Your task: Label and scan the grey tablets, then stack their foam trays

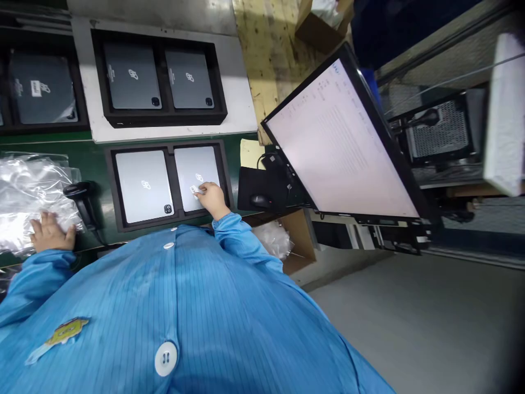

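Observation:
My right hand (212,198) pinches a small white label (194,189) over the right-hand silver tablet (196,164). That tablet lies in a black foam tray (178,189), with a second silver tablet (144,186) in the left compartment. Off to the left, my left hand (51,234) rests with fingers spread on a pile of clear plastic bags (28,186). Between that hand and the tray lies a black barcode scanner (84,205).
Behind, another black tray (164,117) holds two dark grey tablets; a further tray (84,109) sits at far left. A tilted monitor (340,142), a mouse (261,201) and yellow notes (251,153) are on the right. Below them stands a cardboard box (302,241) with plastic inside.

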Motion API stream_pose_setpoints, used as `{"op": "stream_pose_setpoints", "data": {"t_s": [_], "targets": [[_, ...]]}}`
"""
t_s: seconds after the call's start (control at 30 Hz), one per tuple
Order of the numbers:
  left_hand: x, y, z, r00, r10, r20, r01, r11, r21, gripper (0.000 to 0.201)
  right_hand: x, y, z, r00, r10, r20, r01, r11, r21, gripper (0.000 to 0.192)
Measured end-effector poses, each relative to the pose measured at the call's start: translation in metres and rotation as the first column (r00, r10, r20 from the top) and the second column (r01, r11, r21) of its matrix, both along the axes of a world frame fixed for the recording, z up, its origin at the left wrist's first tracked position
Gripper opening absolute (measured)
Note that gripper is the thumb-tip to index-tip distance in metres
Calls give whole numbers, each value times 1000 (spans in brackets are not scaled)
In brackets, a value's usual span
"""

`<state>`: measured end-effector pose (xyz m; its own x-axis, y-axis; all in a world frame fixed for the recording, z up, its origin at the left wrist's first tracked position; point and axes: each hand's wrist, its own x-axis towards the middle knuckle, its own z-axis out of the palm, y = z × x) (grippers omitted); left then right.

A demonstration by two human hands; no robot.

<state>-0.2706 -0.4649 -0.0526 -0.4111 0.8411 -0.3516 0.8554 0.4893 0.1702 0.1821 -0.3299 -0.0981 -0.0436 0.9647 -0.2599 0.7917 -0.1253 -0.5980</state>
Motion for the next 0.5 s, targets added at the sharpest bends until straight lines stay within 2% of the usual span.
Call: {"op": "stream_pose_setpoints", "data": {"t_s": [0.13,0.3,0.5], "targets": [[3,-11,-17,999,19,-39,-15,994,108,78,-13,0,4,990,0,143,6,999,-47,27],[2,-10,-16,999,40,-3,-39,984,171,82,-26,-4,14,979,-3,206,9,1000,-29,32],[2,-8,-17,997,77,24,-80,976,201,87,-37,-4,20,983,68,170,-60,997,-49,44]]}}
